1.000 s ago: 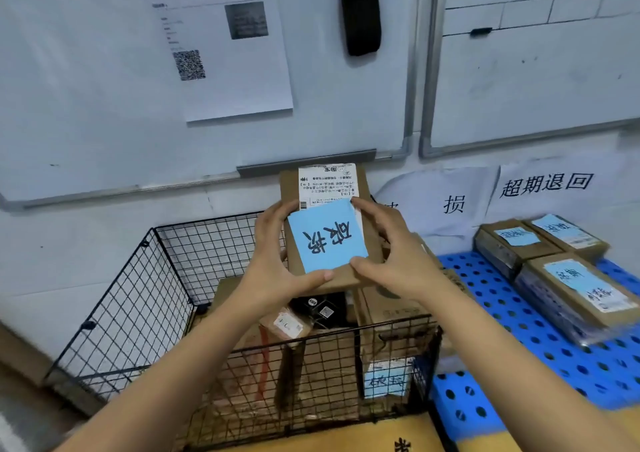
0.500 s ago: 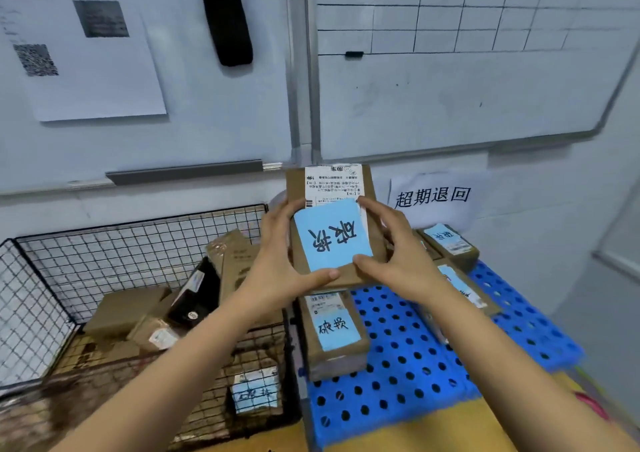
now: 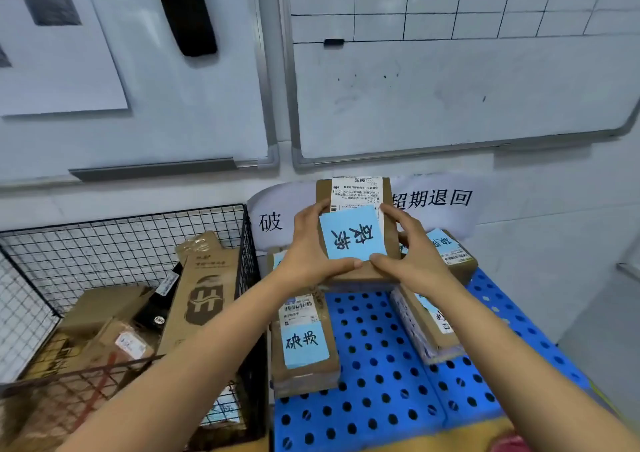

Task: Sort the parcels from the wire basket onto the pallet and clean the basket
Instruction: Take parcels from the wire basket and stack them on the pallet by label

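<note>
Left hand (image 3: 311, 254) and right hand (image 3: 412, 257) are clamped on the long edges of the flat brown cardboard parcel with a blue paper note (image 3: 353, 240), thumbs meeting across its near end. A second ago it hung over the black wire basket (image 3: 104, 243). Now it sits mid-frame, held above the far end of the blue perforated plastic pallet (image 3: 381, 365) and not yet resting on it. I judge the carry done and only the set-down left, probably behind the brown parcel with the same blue note (image 3: 304, 344) at lower centre. The basket at left holds several cardboard boxes, so sorting is far from over and cleaning has not begun. More labelled parcels (image 3: 426, 323) lie at right. Paper signs (image 3: 433, 198) hang on the white wall, under two whiteboards (image 3: 450, 87) and a black eraser (image 3: 185, 11).
</note>
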